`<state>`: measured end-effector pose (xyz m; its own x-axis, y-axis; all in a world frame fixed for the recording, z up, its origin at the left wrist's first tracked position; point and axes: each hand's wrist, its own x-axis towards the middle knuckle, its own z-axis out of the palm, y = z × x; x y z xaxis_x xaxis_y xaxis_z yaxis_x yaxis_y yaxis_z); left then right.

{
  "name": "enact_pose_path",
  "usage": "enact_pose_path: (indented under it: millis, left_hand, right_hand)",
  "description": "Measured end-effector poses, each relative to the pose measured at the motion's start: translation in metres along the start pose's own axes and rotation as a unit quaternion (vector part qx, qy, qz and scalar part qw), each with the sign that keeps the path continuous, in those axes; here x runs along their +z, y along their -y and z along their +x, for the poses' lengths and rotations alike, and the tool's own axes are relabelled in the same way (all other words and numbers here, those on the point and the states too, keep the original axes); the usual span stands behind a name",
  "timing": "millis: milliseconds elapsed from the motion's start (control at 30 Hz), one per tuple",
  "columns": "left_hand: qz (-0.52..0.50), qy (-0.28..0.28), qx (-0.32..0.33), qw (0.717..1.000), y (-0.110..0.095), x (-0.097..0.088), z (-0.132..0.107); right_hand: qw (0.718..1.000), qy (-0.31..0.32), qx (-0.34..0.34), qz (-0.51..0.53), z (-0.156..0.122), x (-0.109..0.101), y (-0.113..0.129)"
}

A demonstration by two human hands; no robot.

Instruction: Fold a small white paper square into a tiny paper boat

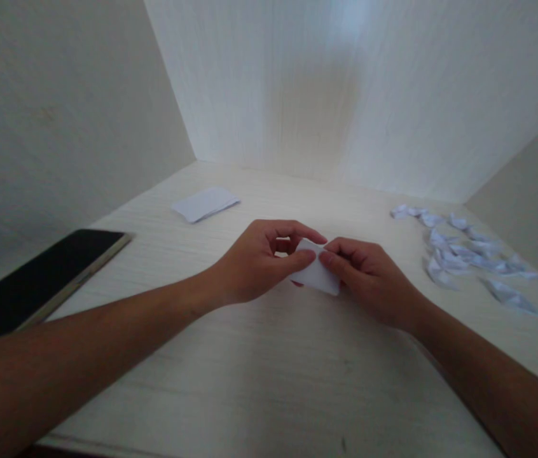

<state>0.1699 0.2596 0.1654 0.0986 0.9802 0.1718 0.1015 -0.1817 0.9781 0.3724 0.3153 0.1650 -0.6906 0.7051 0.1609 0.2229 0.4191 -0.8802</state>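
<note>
A small folded piece of white paper (317,275) is held just above the pale wooden desk (250,356), in the middle of the view. My left hand (259,261) pinches its left side, thumb and fingers curled round the upper fold. My right hand (369,277) pinches its right side, fingertips meeting those of the left hand. Both hands are closed on the paper, and part of it is hidden behind the fingers.
A small stack of white paper slips (205,203) lies at the back left. Several folded white paper pieces (469,251) are spread at the right. A dark phone or tablet (35,280) lies at the left edge. Pale walls enclose the desk on three sides.
</note>
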Motion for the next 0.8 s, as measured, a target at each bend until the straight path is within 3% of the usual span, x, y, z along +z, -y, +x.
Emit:
enact_pose_path:
  millis: [300, 800]
  left_hand:
    - [-0.06, -0.074, 0.011, 0.995, 0.009, -0.003, 0.007]
    - [-0.032, -0.08, 0.027, 0.996, 0.012, -0.005, 0.009]
  right_hand:
    - [0.986, -0.151, -0.067, -0.035, 0.002, -0.004, -0.01]
    - [0.982, -0.169, -0.071, -0.036, 0.003, -0.005, -0.009]
